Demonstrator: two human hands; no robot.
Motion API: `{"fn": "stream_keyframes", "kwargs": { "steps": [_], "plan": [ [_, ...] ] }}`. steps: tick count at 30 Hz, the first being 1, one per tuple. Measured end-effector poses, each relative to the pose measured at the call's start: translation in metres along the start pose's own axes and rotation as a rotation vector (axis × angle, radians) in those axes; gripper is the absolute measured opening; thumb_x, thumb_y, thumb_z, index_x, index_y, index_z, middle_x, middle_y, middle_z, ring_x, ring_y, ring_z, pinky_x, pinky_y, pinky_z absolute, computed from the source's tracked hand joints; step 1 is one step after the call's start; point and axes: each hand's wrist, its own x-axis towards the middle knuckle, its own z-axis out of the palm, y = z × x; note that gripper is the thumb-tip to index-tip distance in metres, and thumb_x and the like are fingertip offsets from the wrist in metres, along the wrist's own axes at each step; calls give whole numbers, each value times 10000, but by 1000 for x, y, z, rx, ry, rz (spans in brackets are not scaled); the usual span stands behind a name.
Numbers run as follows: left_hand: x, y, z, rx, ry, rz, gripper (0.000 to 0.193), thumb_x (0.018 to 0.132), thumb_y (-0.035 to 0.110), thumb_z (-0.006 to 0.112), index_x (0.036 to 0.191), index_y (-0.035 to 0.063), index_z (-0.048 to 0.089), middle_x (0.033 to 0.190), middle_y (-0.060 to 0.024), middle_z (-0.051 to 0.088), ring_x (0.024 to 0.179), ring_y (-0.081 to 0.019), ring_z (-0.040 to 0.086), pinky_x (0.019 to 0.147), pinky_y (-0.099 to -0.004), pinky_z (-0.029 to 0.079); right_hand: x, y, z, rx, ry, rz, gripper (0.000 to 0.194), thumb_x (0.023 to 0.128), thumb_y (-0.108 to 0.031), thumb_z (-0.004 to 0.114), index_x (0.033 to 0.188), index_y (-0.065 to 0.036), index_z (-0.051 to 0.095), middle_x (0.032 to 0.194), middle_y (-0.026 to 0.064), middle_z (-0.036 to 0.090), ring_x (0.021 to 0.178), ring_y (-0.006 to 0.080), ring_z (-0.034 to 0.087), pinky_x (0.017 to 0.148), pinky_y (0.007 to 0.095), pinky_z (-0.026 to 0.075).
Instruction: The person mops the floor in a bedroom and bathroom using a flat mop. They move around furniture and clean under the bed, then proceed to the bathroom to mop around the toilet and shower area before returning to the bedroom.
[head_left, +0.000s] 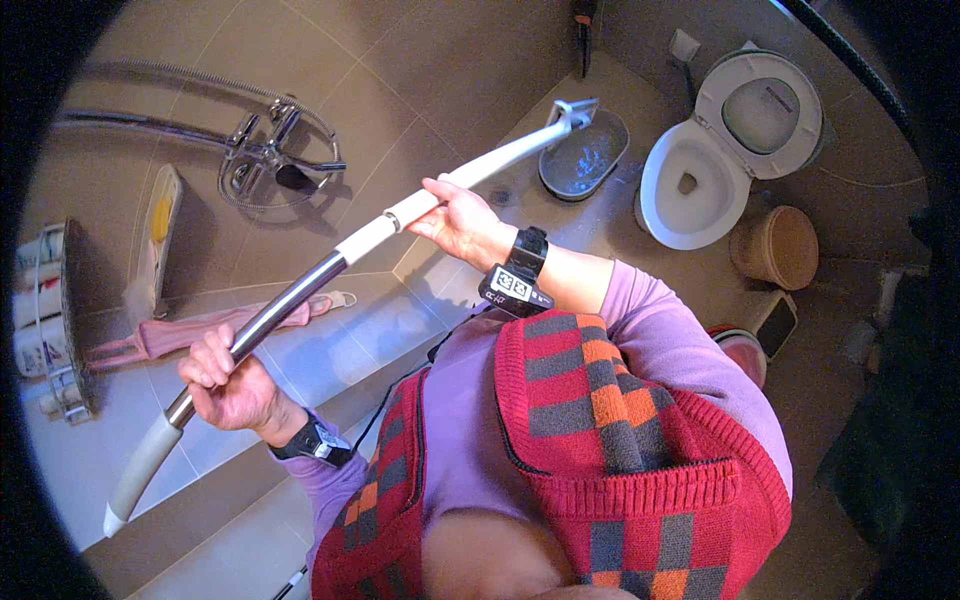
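A long mop-like pole of white plastic and shiny metal slants across the view. My left hand is closed around its metal part, above the grey-white end grip. Farther up, my right hand holds the white section near a metal ring, thumb and fingers on either side. At the far end a small white bracket head appears over the rim of a grey oval basin. Whether the head touches the basin cannot be told. Pale bluish patches show inside the basin.
A toilet with raised lid stands at upper right, beside a lidded tan bin. Shower mixer and hose are on the tiled wall. A pink cloth lies along the tiled ledge. A bottle rack is far left.
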Motion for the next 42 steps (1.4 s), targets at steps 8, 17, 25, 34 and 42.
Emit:
{"fn": "stream_keyframes", "kwargs": {
  "steps": [8,17,25,34,42],
  "plan": [
    [10,2,58,169,56,123,277,737,260,598,596,144,389,558,55,352,554,-77,336,638,-254,299,-27,-59,18,-271,-85,176,247,827,-214,468,839,32,478,785,171,568,733,233,585,573,260,519],
    [9,-9,72,330,184,97,237,762,229,552,639,125,378,596,34,359,584,-107,329,651,-292,305,-4,-70,13,-256,-178,362,247,848,-243,433,928,-11,464,884,122,565,804,202,547,713,291,461],
    [-39,46,100,370,381,357,309,776,386,498,647,136,371,566,33,383,505,-108,327,527,-279,325,-32,-10,34,-341,80,814,185,817,-198,505,931,-53,495,871,85,576,796,191,558,698,275,474],
    [-75,55,74,244,665,451,157,774,107,471,645,54,400,463,-28,388,372,-109,348,372,-239,282,-12,70,43,-1403,-470,1102,310,816,-357,481,618,-123,441,466,-32,421,410,82,408,400,220,354],
    [-124,101,61,396,940,622,160,700,105,623,768,30,499,670,-35,510,564,-93,481,500,-213,376,-90,201,29,-1567,-1654,127,527,690,-95,631,1117,21,346,1001,116,455,936,187,425,831,306,333]
  ]
}}
